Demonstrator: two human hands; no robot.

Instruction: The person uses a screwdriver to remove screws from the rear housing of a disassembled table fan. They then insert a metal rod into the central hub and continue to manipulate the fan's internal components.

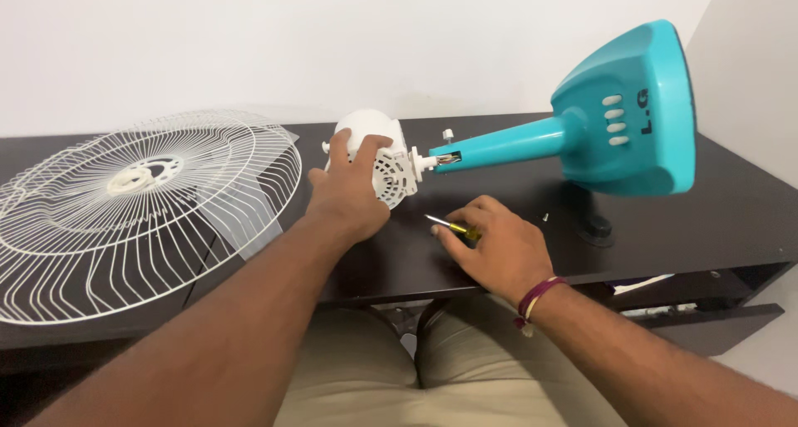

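Gripping the white motor housing (376, 157) of the fan, your left hand (347, 196) has its fingers curled over the rounded top and side of it, thumb and forefinger spread around the dome. The housing lies on its side on the dark table (731, 202), near the middle of the top, with its vented face turned toward you. To the right of the housing the teal neck (507, 144) of the fan runs out from it and joins the teal base (632, 115), which is tipped up on edge so that its flat underside faces right; four pale oval buttons (613, 119) show on the base.

Your right hand (499, 248) rests flat on the table just right of and nearer to you than the housing. Its fingers are bent narrow over a screwdriver (453, 226) with a yellow and black handle, and the metal tip points left toward the housing. I cannot tell whether the fingers fully close on the handle or only press on it. A braided band (536, 298) circles that wrist.

Left of the housing a white wire fan guard (125, 211) lies on the table, well apart from your right hand and just beside your left forearm. A small pale screw (545, 217) lies on the table to the right of the housing, below the neck.
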